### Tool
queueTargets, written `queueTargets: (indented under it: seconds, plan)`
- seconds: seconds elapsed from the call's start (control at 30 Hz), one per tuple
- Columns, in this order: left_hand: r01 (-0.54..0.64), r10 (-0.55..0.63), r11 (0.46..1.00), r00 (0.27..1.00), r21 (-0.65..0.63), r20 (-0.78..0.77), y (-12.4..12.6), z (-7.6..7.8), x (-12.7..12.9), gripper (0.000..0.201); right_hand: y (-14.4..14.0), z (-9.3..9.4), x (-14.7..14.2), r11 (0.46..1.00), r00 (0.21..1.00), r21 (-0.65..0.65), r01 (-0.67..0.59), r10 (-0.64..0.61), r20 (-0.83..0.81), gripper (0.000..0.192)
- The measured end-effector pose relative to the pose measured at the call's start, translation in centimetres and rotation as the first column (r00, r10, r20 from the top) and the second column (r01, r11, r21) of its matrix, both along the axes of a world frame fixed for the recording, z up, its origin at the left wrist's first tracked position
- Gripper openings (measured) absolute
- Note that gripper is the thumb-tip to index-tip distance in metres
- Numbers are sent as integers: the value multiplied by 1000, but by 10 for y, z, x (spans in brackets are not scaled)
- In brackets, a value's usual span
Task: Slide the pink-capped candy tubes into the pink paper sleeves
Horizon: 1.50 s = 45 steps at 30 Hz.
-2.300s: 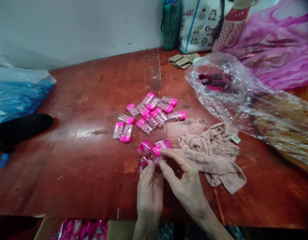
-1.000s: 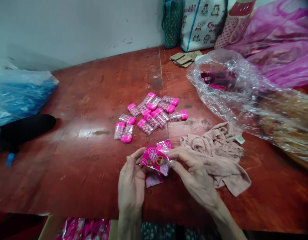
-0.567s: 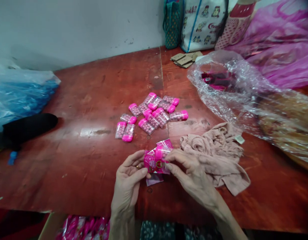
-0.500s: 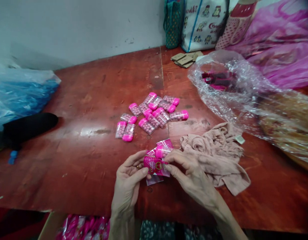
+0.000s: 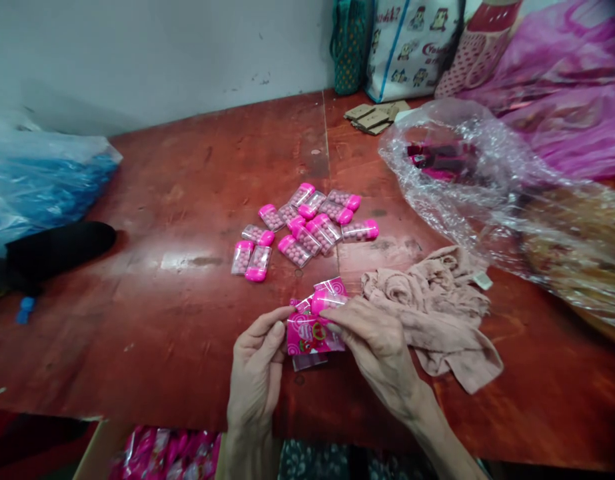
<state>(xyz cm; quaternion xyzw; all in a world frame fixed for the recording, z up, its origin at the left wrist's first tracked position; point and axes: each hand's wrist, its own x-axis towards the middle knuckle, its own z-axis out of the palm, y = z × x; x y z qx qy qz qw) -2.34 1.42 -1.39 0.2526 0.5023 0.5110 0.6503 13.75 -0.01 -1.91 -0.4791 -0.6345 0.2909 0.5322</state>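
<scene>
My left hand (image 5: 260, 363) pinches the left edge of a pink printed wrapper sleeve (image 5: 310, 335) between thumb and fingers. At the sleeve's right end, my right hand (image 5: 380, 347) has its fingers closed on it. Just behind the sleeve lies a pink-capped candy box (image 5: 326, 301), partly covered by my right fingers. More pink printed sleeves (image 5: 331, 287) lie under and behind it. Farther back, several clear boxes of small pink balls with pink caps (image 5: 307, 233) are spread in a loose group on the red table (image 5: 162, 320).
A crumpled beige cloth (image 5: 437, 307) lies to the right. Clear plastic (image 5: 412, 177) covers the far right, beside a pink bag (image 5: 567, 87). Left are a blue-filled bag (image 5: 52, 187) and a black object (image 5: 62, 252). Below the table edge, a carton (image 5: 90, 453) holds pink packets.
My right fingers have shifted slightly over the sleeve and cover more of the box behind. My left thumb has lifted from the sleeve's front toward its upper left edge.
</scene>
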Motion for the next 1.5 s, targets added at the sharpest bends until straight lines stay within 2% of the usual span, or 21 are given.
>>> queueTargets:
  seconds: [0.13, 0.33, 0.4, 0.47, 0.57, 0.73, 0.83, 0.9, 0.97, 1.0, 1.07, 1.13, 1.2, 1.37, 1.5]
  plan:
    - [28, -28, 1000, 999, 8, 17, 0, 0, -2, 23, 0, 3, 1, 999, 1000, -47, 1, -1, -3, 33]
    - [116, -116, 993, 992, -7, -45, 0, 3, -2, 35, -1, 0, 0, 995, 999, -89, -46, 46, -8, 30]
    - [152, -154, 988, 985, -31, -72, -1, 2, -2, 31, -1, -3, -2, 994, 997, -75, -81, 80, -9, 27]
    - [179, -183, 983, 977, -47, -111, -3, -1, -1, 20, -2, -4, -3, 994, 995, -45, -100, 100, -14, 24]
    - [172, -175, 985, 958, -31, -225, -7, -7, 0, 7, -4, -3, -6, 998, 998, -28, -56, 56, 16, 27]
    - [147, -140, 989, 936, -1, -323, -12, -11, 1, 10, -6, 0, -4, 997, 994, -75, -9, 17, 106, 34]
    - [78, -70, 997, 949, 13, -307, -10, -7, -2, 11, -6, -2, 5, 980, 976, -95, 173, -158, 153, 30]
    - [-4, 11, 1000, 957, 25, -291, -7, -4, -5, 12, -7, -3, 13, 934, 942, -137, 331, -319, 101, 25]
    - [-58, 65, 998, 960, 33, -272, -5, 0, -7, 12, -7, -1, 18, 900, 922, -216, 379, -387, 7, 20]
    - [-70, 77, 997, 962, 34, -262, -4, 1, -7, 12, -7, 2, 18, 901, 926, -254, 353, -374, -42, 19]
    - [-83, 89, 996, 967, 37, -240, -4, 3, -4, 13, -7, 9, 13, 929, 956, -300, 216, -264, -129, 15]
    - [-87, 95, 995, 970, 46, -226, -5, 4, 0, 13, -7, 15, 3, 952, 972, -297, 78, -139, -189, 11]
    - [-88, 100, 994, 970, 66, -222, -7, 5, 3, 14, -7, 19, -8, 959, 975, -284, 7, -70, -211, 11]
    - [-71, 99, 991, 957, 111, -271, -12, 0, 2, 15, -9, 18, -20, 947, 973, -312, -72, -2, -231, 7]
    - [-69, 106, 988, 952, 135, -286, -12, -5, -2, 16, -8, 16, -21, 939, 959, -343, -13, -85, -271, 12]
